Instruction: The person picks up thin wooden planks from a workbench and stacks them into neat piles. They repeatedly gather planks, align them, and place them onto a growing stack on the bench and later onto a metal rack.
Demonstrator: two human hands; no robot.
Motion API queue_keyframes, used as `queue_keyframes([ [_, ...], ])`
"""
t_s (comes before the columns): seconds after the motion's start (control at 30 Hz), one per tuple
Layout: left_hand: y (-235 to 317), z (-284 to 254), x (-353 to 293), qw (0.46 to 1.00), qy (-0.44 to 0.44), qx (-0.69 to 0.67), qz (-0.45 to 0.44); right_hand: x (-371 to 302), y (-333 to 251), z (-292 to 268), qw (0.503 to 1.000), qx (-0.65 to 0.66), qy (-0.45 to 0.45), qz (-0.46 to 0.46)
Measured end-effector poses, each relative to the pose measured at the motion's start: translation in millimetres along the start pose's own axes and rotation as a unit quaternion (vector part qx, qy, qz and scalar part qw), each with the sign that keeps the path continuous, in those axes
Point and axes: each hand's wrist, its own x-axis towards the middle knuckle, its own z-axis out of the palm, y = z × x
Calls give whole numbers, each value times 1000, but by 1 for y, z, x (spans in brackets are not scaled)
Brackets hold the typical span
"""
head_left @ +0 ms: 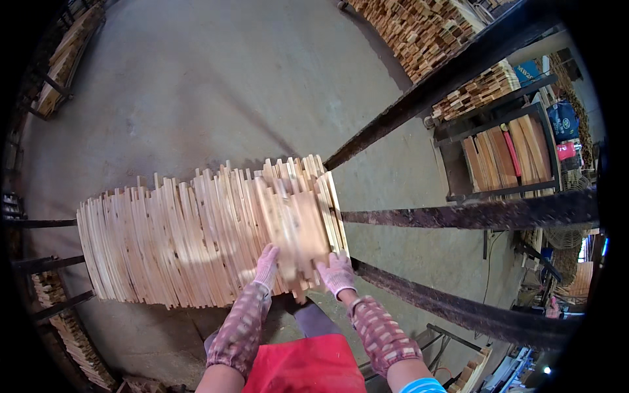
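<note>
A broad layer of long, thin wooden strips lies side by side in front of me, their ends uneven. On top, at its right end, a blurred bundle of wooden strips sits between my hands. My left hand, in a pale knitted glove, presses against the bundle's left side at the near end. Gloved the same way, my right hand grips its near right corner. The fingertips are partly hidden against the wood. Patterned sleeve covers run up both forearms.
Dark metal bars extend right from the strips, and shorter bars jut out at the left. Large wood stacks stand at the far right. A metal-framed cart holds boards. Concrete floor stretches beyond the strips.
</note>
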Motion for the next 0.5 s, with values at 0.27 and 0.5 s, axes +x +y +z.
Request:
queue_keyframes([
  [0.27,7,27,20,996,28,-11,-80,-69,40,22,973,176,-146,-33],
  [0.5,-32,50,-29,981,18,180,70,-125,63,31,963,210,-167,-17],
])
